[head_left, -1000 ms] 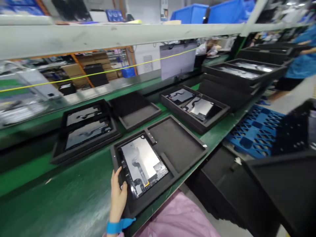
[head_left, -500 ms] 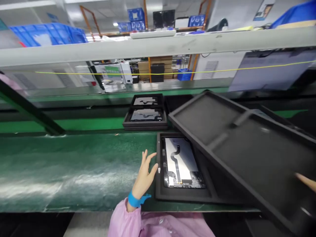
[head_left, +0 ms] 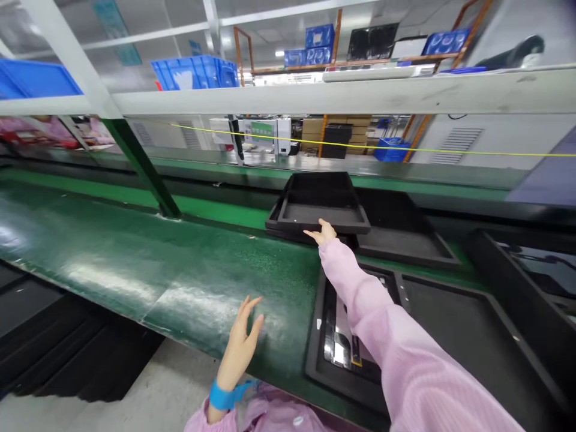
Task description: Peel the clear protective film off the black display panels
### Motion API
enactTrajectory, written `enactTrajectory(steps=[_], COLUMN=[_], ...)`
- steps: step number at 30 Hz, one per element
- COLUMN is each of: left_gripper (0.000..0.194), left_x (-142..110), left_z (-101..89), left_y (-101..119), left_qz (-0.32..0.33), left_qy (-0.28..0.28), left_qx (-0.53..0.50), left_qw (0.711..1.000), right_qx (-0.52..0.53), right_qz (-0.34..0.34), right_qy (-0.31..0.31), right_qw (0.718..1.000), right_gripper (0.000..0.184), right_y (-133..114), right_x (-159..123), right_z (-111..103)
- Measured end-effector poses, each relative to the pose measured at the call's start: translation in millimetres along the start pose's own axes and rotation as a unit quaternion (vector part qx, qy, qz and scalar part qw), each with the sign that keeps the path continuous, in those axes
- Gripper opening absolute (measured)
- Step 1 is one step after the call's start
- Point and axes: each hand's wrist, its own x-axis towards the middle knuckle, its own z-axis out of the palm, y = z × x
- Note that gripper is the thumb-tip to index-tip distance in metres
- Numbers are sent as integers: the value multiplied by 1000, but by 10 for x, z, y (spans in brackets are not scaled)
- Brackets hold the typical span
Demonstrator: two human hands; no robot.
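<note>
My right hand [head_left: 324, 231] reaches far forward, its thumb over the front rim of a black foam tray [head_left: 321, 213] and one finger stretched out along it. That tray lies slightly askew on top of a stack at the back of the bench. My left hand [head_left: 240, 345], with a blue wrist strap, is held above the bench's front part, fingers apart and holding nothing. To its right lies another foam tray [head_left: 315, 336], with a screen panel [head_left: 337, 342] in its left compartment, partly hidden by my right sleeve. Its right compartment shows bare foam.
The green bench [head_left: 189, 270] extends to the left. A black tray [head_left: 405, 234] sits behind the near one, and a tilted tray with a panel [head_left: 540, 264] is at the right. A green post [head_left: 144, 168] and a white overhead beam [head_left: 279, 103] cross the view.
The large foam tray, tilted at the right before, now lies on the back stack, covering the panels there. My right hand has moved forward and left with it. The view has turned left.
</note>
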Motion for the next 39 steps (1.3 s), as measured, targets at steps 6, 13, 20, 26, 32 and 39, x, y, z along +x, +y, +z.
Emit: enactTrajectory(steps=[6, 13, 20, 26, 32, 39], left_gripper=[45, 42, 40, 38, 39, 39], left_x=[43, 15, 85, 4, -86, -105], left_z=[-87, 12, 182, 500, 555, 621], left_y=[-108, -39, -30, 162, 245, 311], left_qz=[-1, 15, 32, 49, 51, 64], left_qy=[-12, -60, -112, -172, -181, -190], left_qx=[34, 45, 36, 41, 54, 47], left_qw=[999, 997, 993, 983, 981, 979], right_qx=[54, -99, -457, -679, -765, -786], right_qz=[80, 107, -33, -155, -198, -209], right_qy=[33, -104, -109, -45, 26, 47], right_qw=[995, 984, 882, 716, 612, 581], right_gripper=[39, 38, 26, 34, 36, 34], right_y=[87, -144, 4, 554, 748, 757], right_x=[-5, -210, -520, -680, -725, -715], right_z=[317, 2, -1221, -1216, -1074, -1043])
